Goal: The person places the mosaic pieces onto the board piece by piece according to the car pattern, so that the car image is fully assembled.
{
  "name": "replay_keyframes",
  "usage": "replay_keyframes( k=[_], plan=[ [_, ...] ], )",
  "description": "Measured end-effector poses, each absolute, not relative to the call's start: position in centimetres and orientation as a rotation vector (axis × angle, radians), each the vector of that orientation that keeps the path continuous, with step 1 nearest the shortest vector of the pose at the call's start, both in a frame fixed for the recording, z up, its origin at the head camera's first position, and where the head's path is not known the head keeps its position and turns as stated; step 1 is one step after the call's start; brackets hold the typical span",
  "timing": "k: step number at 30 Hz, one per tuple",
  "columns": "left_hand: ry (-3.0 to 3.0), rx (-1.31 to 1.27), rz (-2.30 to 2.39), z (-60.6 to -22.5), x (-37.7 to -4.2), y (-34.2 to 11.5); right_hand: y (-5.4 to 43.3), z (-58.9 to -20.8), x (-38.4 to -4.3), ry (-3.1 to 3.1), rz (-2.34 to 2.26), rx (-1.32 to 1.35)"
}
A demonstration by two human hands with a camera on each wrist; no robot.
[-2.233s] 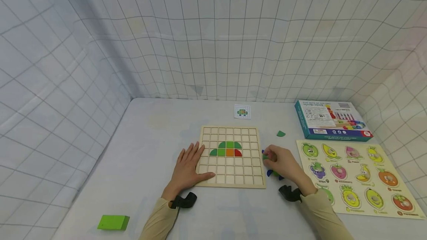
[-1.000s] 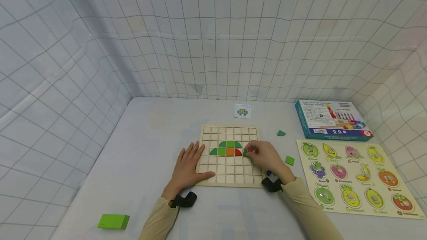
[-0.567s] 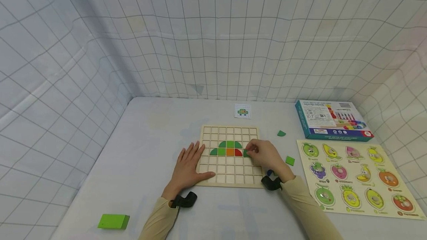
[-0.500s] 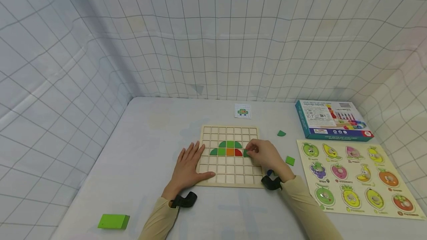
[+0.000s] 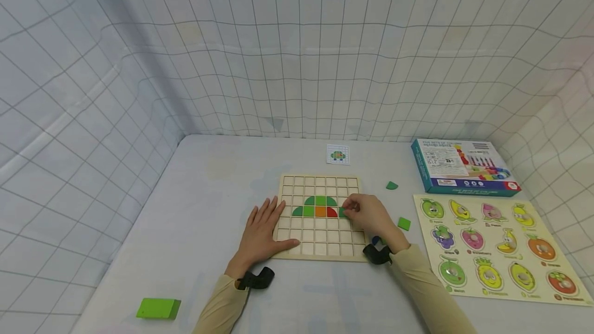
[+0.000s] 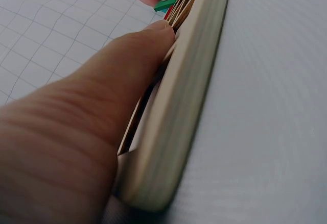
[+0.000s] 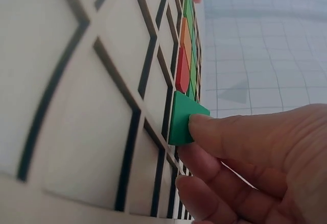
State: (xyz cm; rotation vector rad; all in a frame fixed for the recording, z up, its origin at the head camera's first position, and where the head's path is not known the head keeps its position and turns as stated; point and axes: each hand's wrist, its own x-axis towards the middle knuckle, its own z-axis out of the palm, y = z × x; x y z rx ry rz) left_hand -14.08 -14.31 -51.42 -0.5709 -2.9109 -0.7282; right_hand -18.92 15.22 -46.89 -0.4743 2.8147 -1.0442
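My right hand (image 5: 368, 214) pinches a dark green quarter-circle tile (image 7: 180, 124) between thumb and fingers. It holds the tile at a cell of the wooden grid board (image 5: 320, 259), right of the red quarter tile (image 5: 332, 212); the tile stands tilted against the cell's dividers in the right wrist view. My left hand (image 5: 261, 233) rests with fingers spread on the board's left edge, thumb over the front-left cells. An orange square (image 5: 320, 212) and several green tiles, including a light green square (image 5: 320, 200), fill cells mid-board.
Right of the board lie a green quarter tile (image 5: 392, 185), a green square (image 5: 404, 223) and a blue piece (image 5: 376, 240), partly hidden by the right wrist. A picture card (image 5: 337, 154) lies behind; a toy box (image 5: 464, 167), fruit puzzle (image 5: 503, 249) and green block (image 5: 158, 309) lie around.
My right hand has come left from the loose pieces onto the board, carrying the green quarter tile, then stayed nearly still. The green square came into view on the table. The left hand stayed put.
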Motion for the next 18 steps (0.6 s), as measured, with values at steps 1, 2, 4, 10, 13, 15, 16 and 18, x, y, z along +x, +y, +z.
replay_keyframes(
  k=[1,2,4,10,13,15,16,18],
  plan=[
    [-2.910,-0.572,-0.731,-51.42,-14.09,-14.31,15.16,-46.86,-18.91,2.824,-1.038,-0.468],
    [-2.910,-0.572,-0.730,-51.43,-14.10,-14.32,15.10,-46.85,-18.90,2.835,-1.029,-0.460],
    [-2.912,-0.572,-0.735,-51.34,-14.08,-14.28,14.95,-46.81,-18.85,2.858,-1.012,-0.441],
    [-2.916,-0.573,-0.737,-51.42,-14.10,-14.21,14.69,-46.82,-18.77,2.907,-0.966,-0.397],
    [-2.920,-0.570,-0.737,-51.49,-14.11,-14.23,14.64,-46.89,-18.75,2.915,-0.953,-0.382],
    [-2.921,-0.567,-0.740,-51.49,-14.08,-14.25,14.63,-46.92,-18.70,2.922,-0.945,-0.371],
    [-2.924,-0.564,-0.736,-51.50,-14.08,-14.26,14.60,-46.91,-18.65,2.924,-0.944,-0.367],
    [-2.917,-0.562,-0.733,-51.50,-14.07,-14.31,14.60,-46.87,-18.54,2.930,-0.940,-0.363]
  ],
)
